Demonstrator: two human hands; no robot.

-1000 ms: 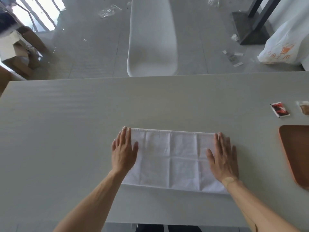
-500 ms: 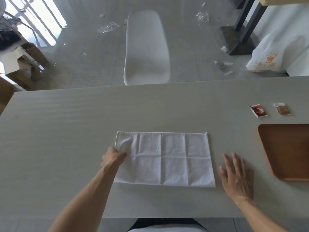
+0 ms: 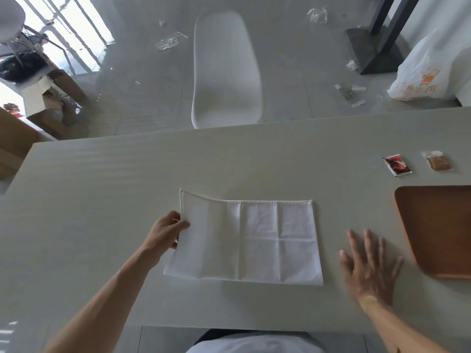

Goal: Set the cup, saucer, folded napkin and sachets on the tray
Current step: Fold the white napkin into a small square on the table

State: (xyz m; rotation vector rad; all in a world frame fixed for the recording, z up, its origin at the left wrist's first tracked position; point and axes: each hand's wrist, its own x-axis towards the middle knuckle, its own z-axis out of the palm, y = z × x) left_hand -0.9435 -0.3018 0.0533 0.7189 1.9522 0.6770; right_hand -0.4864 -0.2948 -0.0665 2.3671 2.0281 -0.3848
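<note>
A white cloth napkin (image 3: 254,240), folded into a wide rectangle, lies on the table in front of me. My left hand (image 3: 167,231) pinches its left edge, and that end is lifted off the table. My right hand (image 3: 368,266) hovers flat with fingers spread, just right of the napkin and apart from it. A brown wooden tray (image 3: 438,230) sits at the right edge of view, holding nothing that I can see. Beyond it lie a red sachet (image 3: 397,165) and a brown sachet (image 3: 439,161). No cup or saucer is in view.
The pale table (image 3: 127,200) stretches left and far from the napkin. A white chair (image 3: 225,72) stands beyond its far edge. A white plastic bag (image 3: 430,75), cardboard boxes (image 3: 48,98) and scraps lie on the floor.
Both hands left the napkin's top. My left hand took hold of the left edge and lifted it. My right hand slid off to the right. The view shifted right.
</note>
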